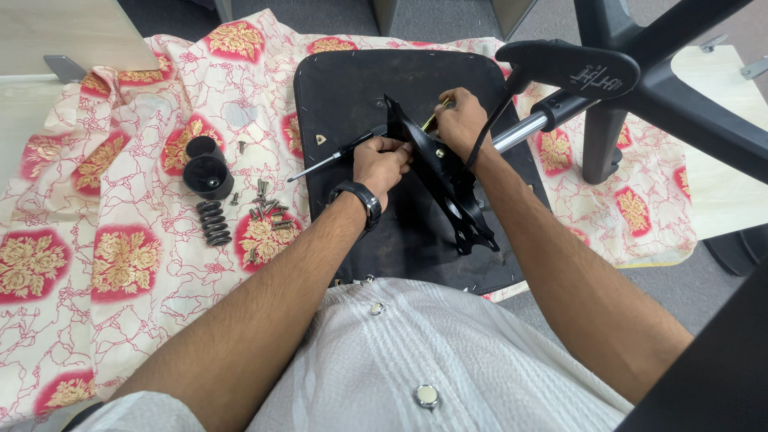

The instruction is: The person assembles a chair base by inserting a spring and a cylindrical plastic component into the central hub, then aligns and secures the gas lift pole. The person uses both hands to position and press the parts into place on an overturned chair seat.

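A black metal chair mechanism plate stands tilted on edge on the underside of a black seat pad. My left hand, with a black wristwatch, grips a black-handled screwdriver whose shaft points left, held against the plate. My right hand is closed on the plate's upper edge, pinching a small brass-coloured part. A chrome gas cylinder runs from the plate toward the chair base.
A black star-shaped chair base lies at the upper right. On the floral cloth to the left lie a black knob, a black coil spring and several loose screws. A wooden board is at the top left.
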